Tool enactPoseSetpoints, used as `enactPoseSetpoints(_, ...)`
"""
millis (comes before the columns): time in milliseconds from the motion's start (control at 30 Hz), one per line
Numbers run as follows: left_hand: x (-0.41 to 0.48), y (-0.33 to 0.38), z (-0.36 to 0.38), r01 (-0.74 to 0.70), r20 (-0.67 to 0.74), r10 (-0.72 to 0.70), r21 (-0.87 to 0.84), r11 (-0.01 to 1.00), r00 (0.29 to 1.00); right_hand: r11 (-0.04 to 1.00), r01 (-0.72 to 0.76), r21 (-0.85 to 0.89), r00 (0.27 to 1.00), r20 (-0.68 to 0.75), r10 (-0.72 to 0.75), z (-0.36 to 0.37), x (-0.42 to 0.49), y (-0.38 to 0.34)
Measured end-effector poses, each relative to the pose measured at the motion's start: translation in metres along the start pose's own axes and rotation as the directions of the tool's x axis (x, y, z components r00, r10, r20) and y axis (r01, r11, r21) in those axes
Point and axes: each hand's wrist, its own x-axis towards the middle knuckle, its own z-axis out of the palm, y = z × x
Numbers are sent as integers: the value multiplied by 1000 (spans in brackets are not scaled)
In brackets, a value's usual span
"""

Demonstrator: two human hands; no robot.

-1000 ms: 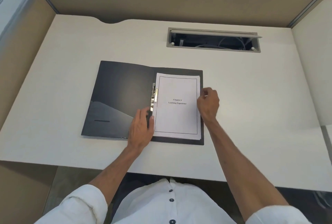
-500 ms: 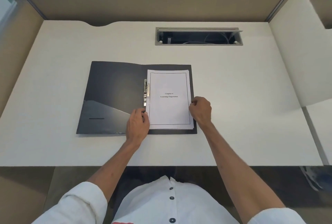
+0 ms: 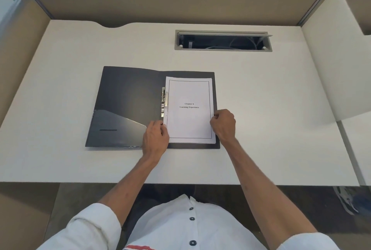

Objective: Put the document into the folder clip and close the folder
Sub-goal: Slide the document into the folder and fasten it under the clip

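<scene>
The document (image 3: 189,109) lies on the right half of the open black folder (image 3: 128,97), its left edge against the metal clip (image 3: 163,99) at the spine. My left hand (image 3: 155,139) rests at the paper's lower left edge, fingers curled against it; whether I actually pinch the sheets I cannot tell. My right hand (image 3: 223,125) is curled at the right edge, fingertips gripping the paper there. The folder lies flat on the white desk (image 3: 271,129), nearer me than the open cable slot (image 3: 222,40).
</scene>
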Motion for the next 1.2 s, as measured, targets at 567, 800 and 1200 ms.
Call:
enactPoseSetpoints(567, -3, 2, -3, -33, 6, 33, 18, 999, 999, 1000, 16, 21, 999, -39, -15, 2, 8, -2)
enactPoseSetpoints(800, 0, -3, -1, -42, 28, 40, 48, 998, 999, 999, -21, 40, 1000, -15, 21, 0, 7, -5)
enactPoseSetpoints(1200, 8, -6, -6, -39, 36, 37, 57, 998, 999, 997, -73, 18, 997, 0, 73, -1, 9, -6)
